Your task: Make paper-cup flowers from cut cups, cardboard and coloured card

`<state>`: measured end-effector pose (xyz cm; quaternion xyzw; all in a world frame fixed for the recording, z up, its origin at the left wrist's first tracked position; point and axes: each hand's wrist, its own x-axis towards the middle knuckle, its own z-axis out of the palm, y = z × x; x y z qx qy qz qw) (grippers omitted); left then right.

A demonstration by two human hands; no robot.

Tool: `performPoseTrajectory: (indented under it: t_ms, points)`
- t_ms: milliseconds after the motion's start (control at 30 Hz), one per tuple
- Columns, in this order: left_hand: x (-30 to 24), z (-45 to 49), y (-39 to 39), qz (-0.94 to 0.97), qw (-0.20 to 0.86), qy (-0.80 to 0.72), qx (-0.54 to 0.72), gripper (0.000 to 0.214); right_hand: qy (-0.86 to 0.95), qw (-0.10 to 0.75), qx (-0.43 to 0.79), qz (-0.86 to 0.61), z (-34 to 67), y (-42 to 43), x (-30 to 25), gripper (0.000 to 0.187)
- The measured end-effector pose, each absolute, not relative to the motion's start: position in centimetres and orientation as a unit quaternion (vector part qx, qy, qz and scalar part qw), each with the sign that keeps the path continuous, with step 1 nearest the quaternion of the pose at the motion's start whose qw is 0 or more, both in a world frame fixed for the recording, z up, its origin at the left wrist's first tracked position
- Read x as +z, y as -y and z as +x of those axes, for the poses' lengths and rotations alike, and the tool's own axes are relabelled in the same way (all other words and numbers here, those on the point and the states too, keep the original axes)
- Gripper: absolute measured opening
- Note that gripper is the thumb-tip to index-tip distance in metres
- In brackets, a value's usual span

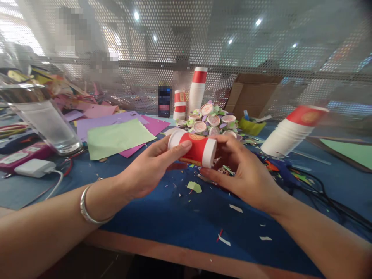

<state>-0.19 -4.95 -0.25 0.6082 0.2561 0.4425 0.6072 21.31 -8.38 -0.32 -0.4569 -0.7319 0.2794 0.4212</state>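
A red and white paper cup (197,148) lies on its side in the air above the blue table, just in front of me. My left hand (151,164) is closed around its left part, with the thumb pressed on the red band. At the cup's right end, my right hand (241,170) curves around with the fingers above and the thumb below, both touching the rim. Behind the cup is a heap of round printed paper discs (213,121) with green and purple paper edges. Paper scraps (194,186) are strewn beneath my hands.
Stacked paper cups stand at the back (197,89) and tilt at the right (293,131). A glue gun (280,166) with black cables lies right. Coloured paper sheets (119,137), a water-filled glass (55,124) and a white charger (35,167) are left; a cardboard box (252,95) stands behind.
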Motion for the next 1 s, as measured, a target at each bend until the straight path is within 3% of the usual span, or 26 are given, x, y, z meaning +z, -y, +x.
performPoseTrajectory:
  t_ms: [67, 233, 400, 533, 633, 767, 867, 1000]
  points:
    - [-0.4, -0.4, 4.7, 0.605, 0.616, -0.228, 0.451, 0.025, 0.753, 0.353, 0.218, -0.512, 21.9, 8.4, 0.0, 0.054]
    - [-0.4, -0.8, 4.4, 0.628, 0.579, -0.232, 0.465, 0.02, 0.796, 0.138, 0.151, -0.57, 24.2, 7.9, 0.2, 0.023]
    - [-0.3, -1.0, 4.4, 0.704, 0.485, -0.268, 0.443, 0.025, 0.843, 0.061, 0.123, -0.521, 24.8, 7.7, -0.5, 0.007]
    - [-0.4, -1.3, 4.1, 0.788, 0.342, -0.245, 0.45, 0.021, 0.821, 0.078, 0.138, -0.548, 24.6, 7.6, 0.0, 0.006]
    - [-0.5, -1.5, 4.0, 0.789, 0.299, -0.242, 0.48, 0.018, 0.799, 0.137, 0.187, -0.555, 24.9, 7.2, 0.4, 0.01]
    - [-0.3, -1.5, 4.1, 0.778, 0.328, -0.261, 0.467, 0.02, 0.762, 0.25, 0.21, -0.559, 25.2, 6.9, 0.3, 0.023]
    - [-0.1, -1.3, 4.2, 0.753, 0.411, -0.259, 0.443, 0.025, 0.725, 0.327, 0.23, -0.561, 25.0, 7.0, 0.4, 0.032]
    - [-0.3, -1.2, 4.4, 0.712, 0.51, -0.227, 0.426, 0.026, 0.694, 0.363, 0.282, -0.554, 24.1, 7.6, 0.8, 0.049]
